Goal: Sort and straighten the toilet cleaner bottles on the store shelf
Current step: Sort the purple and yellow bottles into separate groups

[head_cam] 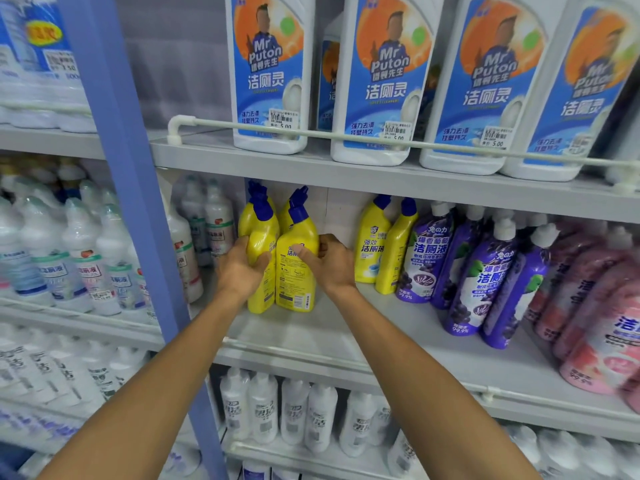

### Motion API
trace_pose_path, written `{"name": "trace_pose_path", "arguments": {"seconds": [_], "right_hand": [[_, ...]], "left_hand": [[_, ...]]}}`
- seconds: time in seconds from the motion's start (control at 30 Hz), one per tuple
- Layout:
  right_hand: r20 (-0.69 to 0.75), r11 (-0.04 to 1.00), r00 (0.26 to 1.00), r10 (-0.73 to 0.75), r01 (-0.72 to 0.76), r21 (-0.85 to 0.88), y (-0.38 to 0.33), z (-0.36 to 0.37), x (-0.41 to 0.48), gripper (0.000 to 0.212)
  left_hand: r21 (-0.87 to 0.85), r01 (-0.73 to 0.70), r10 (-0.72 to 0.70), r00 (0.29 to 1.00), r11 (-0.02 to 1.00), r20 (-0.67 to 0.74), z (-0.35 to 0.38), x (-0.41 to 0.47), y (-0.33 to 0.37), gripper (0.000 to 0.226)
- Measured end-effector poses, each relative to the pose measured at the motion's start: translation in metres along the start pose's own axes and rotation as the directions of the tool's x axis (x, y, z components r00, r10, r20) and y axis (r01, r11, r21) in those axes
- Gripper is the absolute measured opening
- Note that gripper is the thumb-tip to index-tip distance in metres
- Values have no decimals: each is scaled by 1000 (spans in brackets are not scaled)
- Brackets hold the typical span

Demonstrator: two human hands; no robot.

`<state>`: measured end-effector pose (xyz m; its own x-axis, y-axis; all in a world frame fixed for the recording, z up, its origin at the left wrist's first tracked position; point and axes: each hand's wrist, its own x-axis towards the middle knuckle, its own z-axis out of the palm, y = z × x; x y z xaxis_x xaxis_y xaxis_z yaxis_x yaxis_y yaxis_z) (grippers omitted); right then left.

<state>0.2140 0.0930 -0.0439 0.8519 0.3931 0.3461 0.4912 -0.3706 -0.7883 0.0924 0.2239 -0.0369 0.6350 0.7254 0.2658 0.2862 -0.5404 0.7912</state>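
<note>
The left hand (240, 270) has its fingers curled round the outer side of the left yellow bottle (259, 233), thumb pressed to its front; the right hand (330, 263) clamps the right yellow bottle (294, 284), thumb laid across its label, fingers wrapped behind its far side; both bottles stand upright on the middle shelf (346, 336), touching each other between the two sets of fingers; more blue-capped yellow bottles (296, 200) stand just behind, above the fingertips; two further yellow bottles (370, 244) stand near the right fingers' outer side, then purple bottles (485, 271) beyond; white bottles (216, 223) stand just outside the left fingers.
</note>
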Motion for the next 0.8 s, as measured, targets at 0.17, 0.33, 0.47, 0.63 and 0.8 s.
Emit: {"name": "trace_pose_path", "arguments": {"seconds": [0.17,0.33,0.47,0.63,0.8], "right_hand": [[71,996,997,10,-16,82,1,-18,-6,55],[19,987,1000,11,-14,162,16,-50,-13,38],[-11,936,986,166,-154,316,34,-80,-16,77],[-71,913,975,211,-171,370,57,-122,-10,66],[-156,924,976,155,-87,374,53,-155,8,46]], "left_hand": [[-165,-9,15,999,986,38,-8,-2,-3,26],[-213,6,-6,1000,977,-1,-22,-27,7,39],[-205,-22,7,997,978,-73,-33,-59,40,69],[-398,-93,122,991,913,49,-9,-60,77,62],[-478,-39,142,973,877,182,49,-22,115,71]]}}
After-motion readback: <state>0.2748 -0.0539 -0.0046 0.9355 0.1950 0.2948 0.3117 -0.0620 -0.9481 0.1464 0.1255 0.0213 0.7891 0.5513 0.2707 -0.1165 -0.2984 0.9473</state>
